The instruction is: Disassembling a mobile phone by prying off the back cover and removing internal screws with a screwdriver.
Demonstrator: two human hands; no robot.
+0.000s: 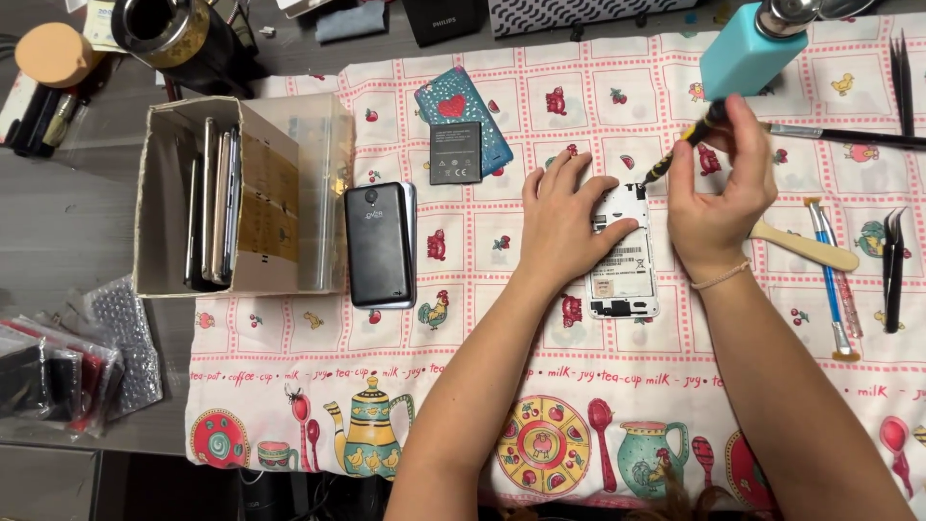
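A white phone [625, 265] lies face down with its back cover off on the patterned cloth [482, 328]. My left hand [564, 217] rests flat on its left side, pressing it down. My right hand [719, 198] grips a thin black and yellow screwdriver [683, 145], whose tip touches the phone's upper right corner. A dark battery [455, 152] lies on a teal phone cover with a red heart [463, 116], left of my hands.
A black phone [379, 244] lies next to a cardboard box [227, 193] holding several upright phones. A teal bottle [748, 50], a brush [849, 137], tweezers [892, 265], a wooden spatula [805, 249] and a blue tool [831, 280] lie at the right.
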